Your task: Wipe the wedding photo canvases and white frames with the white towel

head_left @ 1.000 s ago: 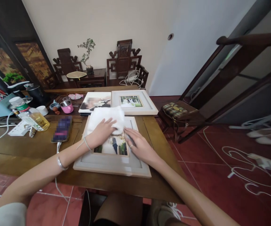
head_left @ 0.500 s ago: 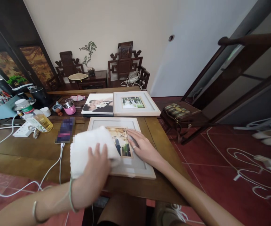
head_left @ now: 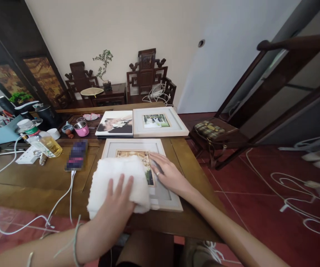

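Note:
My left hand presses a folded white cloth onto the lower left of a light wooden picture frame, its fingers spread over the cloth and its thumb side at the cloth's right edge. Part of the photo inside the frame is hidden under the cloth. My right hand, with a ring on one finger, lies flat on the right side of the frame, holding nothing, its fingertips at the photo's right border.
Behind lie a second frame and a white-covered photo panel. To the left are a phone with cables, a bottle, a power strip and a pink cup. A wooden chair bearing a plaid bag stands right.
My left hand and the cloth have moved right and toward me, showing more of the frame's upper left and covering the photo's lower part. My right hand stays in place on the frame.

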